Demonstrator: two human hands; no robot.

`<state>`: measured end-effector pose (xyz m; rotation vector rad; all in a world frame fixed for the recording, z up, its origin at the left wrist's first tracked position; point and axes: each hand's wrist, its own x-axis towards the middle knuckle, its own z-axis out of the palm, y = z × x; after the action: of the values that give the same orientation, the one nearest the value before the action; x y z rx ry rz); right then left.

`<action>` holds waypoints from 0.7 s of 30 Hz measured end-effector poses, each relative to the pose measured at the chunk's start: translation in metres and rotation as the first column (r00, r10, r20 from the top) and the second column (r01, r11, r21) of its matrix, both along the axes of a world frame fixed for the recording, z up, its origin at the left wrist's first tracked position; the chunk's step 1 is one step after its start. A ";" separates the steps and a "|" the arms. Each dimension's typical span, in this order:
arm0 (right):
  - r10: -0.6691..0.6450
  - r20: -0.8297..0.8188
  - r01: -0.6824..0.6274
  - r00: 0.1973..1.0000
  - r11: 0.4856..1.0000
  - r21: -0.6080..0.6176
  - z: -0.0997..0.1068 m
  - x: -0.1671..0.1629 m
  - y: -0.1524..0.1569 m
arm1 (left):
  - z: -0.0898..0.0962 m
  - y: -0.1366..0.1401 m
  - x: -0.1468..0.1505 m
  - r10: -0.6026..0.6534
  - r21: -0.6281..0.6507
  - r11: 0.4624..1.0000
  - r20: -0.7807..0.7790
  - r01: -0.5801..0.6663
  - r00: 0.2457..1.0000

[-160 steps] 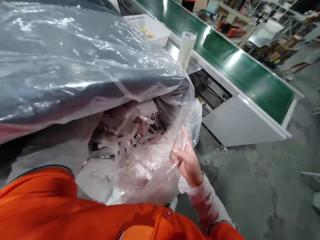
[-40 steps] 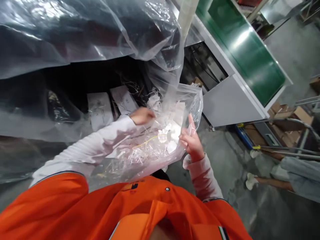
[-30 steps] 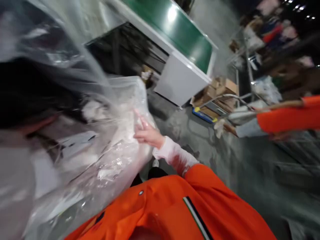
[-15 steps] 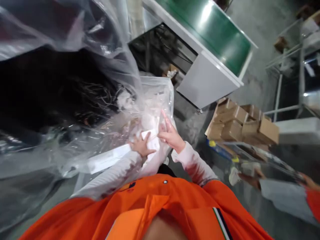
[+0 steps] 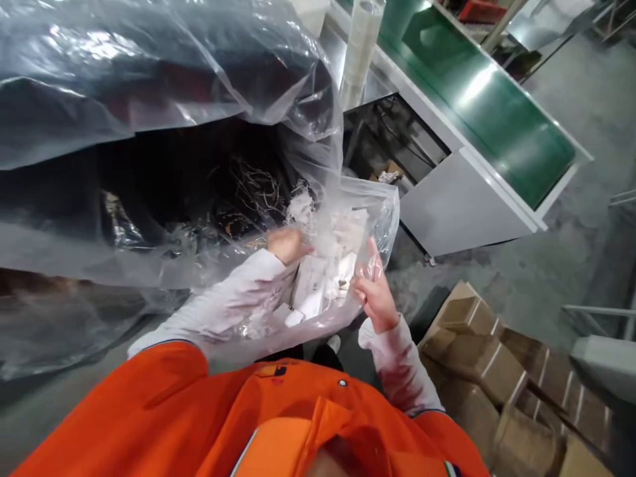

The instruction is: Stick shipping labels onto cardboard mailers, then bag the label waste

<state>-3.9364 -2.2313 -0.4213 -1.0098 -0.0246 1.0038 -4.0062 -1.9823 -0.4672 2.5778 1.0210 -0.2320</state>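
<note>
A clear plastic bag [image 5: 382,199] hangs open in front of my body, with flat white boxes [image 5: 309,281] and crumpled white paper or wrapping inside. My right hand [image 5: 375,295] grips the bag's right side, plastic bunched in its fingers and the index finger stretched along the film. My left hand [image 5: 287,246] is at the bag's left side, above the white boxes. Its fingers are curled in, and whatever they hold is hidden. Just beyond it lie tangled pale strings [image 5: 256,185] and a white crumpled clump [image 5: 301,207].
A large translucent plastic sack [image 5: 209,93] with a dark opening fills the left. Ahead stand a stack of clear tape rolls [image 5: 360,53] and a green conveyor belt [image 5: 477,99] with a white end panel [image 5: 467,205]. Cardboard boxes [image 5: 487,358] are stacked at the right.
My left hand has lifted off a white box and gone from spread to curled. The right hand still holds the bag's side. The view has shifted, and another person's arms at the right are out of sight.
</note>
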 end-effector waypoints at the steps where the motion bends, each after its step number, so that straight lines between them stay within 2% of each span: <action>1: 0.000 0.001 0.000 1.000 1.000 -0.002 -0.001 0.000 0.001 | 0.009 0.014 0.014 0.054 0.039 0.998 0.073 -0.057 0.996; 3: 0.007 -0.003 -0.007 1.000 1.000 -0.011 -0.001 -0.001 0.003 | 0.013 0.040 0.039 0.115 0.020 0.992 0.254 -0.124 0.960; 4: 0.013 -0.007 -0.013 1.000 1.000 -0.016 -0.001 -0.002 0.004 | 0.007 0.048 0.048 0.127 -0.042 0.992 0.329 -0.120 0.936; 6: 0.023 -0.007 -0.023 1.000 1.000 -0.020 0.000 -0.003 0.004 | -0.016 0.049 0.054 0.129 -0.173 0.983 0.364 -0.069 0.922; 8: 0.035 -0.007 -0.035 0.999 0.999 -0.017 -0.002 -0.005 0.003 | -0.046 0.032 0.039 0.171 -0.203 0.974 0.386 -0.098 0.907; 11: 0.072 -0.006 -0.073 0.997 0.997 -0.023 -0.008 -0.006 0.001 | -0.083 -0.005 -0.003 0.287 -0.179 0.957 0.452 -0.229 0.845; 13: 0.110 0.045 -0.108 0.993 0.993 -0.038 -0.015 -0.002 0.006 | -0.093 -0.019 -0.024 0.331 -0.176 0.944 0.482 -0.280 0.812; 15: 0.111 0.204 -0.099 0.973 0.993 -0.068 -0.022 0.009 0.023 | -0.095 -0.020 -0.030 0.326 -0.180 0.945 0.516 -0.272 0.792; 18: 0.141 0.527 -0.011 0.838 0.970 -0.242 -0.027 0.033 0.071 | -0.087 -0.008 -0.022 0.300 -0.175 0.954 0.555 -0.244 0.776; 19: 0.200 0.603 0.024 0.772 0.939 -0.342 -0.027 0.041 0.091 | -0.085 -0.004 -0.018 0.302 -0.167 0.953 0.561 -0.252 0.771; 21: 0.375 0.670 0.087 0.641 0.832 -0.548 -0.025 0.054 0.130 | -0.081 -0.001 -0.014 0.307 -0.148 0.950 0.577 -0.273 0.757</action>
<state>-3.8824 -2.1017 -0.4467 -1.9517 -0.5734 0.6605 -4.0199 -1.9838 -0.5478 2.1546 1.1091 0.5943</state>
